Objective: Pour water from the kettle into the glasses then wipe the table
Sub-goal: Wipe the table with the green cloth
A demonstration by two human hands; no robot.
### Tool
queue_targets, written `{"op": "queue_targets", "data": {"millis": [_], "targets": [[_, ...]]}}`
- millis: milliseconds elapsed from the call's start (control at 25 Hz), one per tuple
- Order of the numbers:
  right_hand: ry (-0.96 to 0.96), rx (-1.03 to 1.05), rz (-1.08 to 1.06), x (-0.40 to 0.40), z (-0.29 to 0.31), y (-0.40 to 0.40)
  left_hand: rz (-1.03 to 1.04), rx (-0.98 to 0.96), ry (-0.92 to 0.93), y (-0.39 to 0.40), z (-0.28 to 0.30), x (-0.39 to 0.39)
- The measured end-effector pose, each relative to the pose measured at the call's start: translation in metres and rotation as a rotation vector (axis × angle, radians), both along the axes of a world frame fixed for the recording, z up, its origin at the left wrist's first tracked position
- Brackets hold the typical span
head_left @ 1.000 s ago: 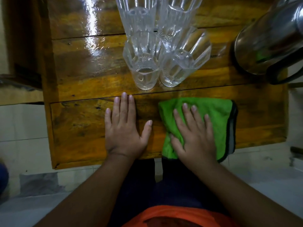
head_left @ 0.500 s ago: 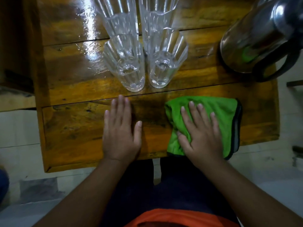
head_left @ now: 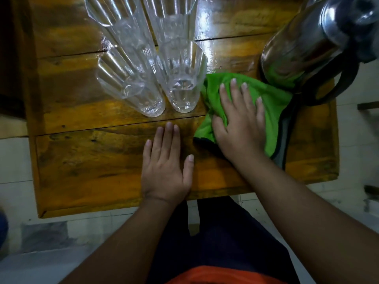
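Several clear ribbed glasses (head_left: 180, 87) stand grouped on the wooden table (head_left: 86, 165), the near ones holding some water. A steel kettle (head_left: 303, 44) with a black handle stands at the right rear. Between the glasses and the kettle lies a green cloth (head_left: 272, 103), bunched up, with its far edge against the kettle's base. My right hand (head_left: 240, 121) presses flat on the cloth, fingers straight. My left hand (head_left: 166, 162) rests flat on the bare wood near the front edge, just in front of the glasses.
The table's front edge (head_left: 143, 203) runs just past my left wrist, with a pale tiled floor (head_left: 348, 201) below and to the right. A lower wooden ledge (head_left: 12, 111) sits off the left side. The table's rear planks shine wet.
My right hand has pushed the green cloth away from me and to the right, from the front plank up to the kettle's base; the cloth bunched. The left hand stayed flat on the table.
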State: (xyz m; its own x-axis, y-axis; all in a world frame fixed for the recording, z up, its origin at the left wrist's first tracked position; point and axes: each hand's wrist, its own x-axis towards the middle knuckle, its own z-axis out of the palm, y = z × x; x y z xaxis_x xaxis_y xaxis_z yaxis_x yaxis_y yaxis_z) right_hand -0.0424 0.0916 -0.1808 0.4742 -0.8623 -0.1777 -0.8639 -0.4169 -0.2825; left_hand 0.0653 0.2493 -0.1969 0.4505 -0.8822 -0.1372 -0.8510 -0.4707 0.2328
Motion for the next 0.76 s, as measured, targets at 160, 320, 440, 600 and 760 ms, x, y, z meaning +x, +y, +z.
{"op": "queue_targets", "data": {"millis": [160, 320, 440, 600, 760], "targets": [[0.076, 0.029, 0.195, -0.058, 0.004, 0.067, 0.011, -0.011, -0.003, 0.001, 0.0, 0.001], [0.13, 0.043, 0.269, -0.064, 0.003, 0.062, 0.023, -0.012, -0.011, -0.001, 0.001, -0.001], [0.106, 0.04, 0.151, -0.027, 0.005, 0.019, 0.018, -0.002, -0.019, 0.0, 0.0, -0.001], [0.125, 0.014, 0.229, -0.037, 0.0, 0.049, 0.017, -0.017, -0.023, 0.0, 0.0, -0.002], [0.122, 0.021, 0.36, -0.056, -0.001, 0.084, 0.017, -0.037, -0.009, 0.0, -0.001, -0.001]]}}
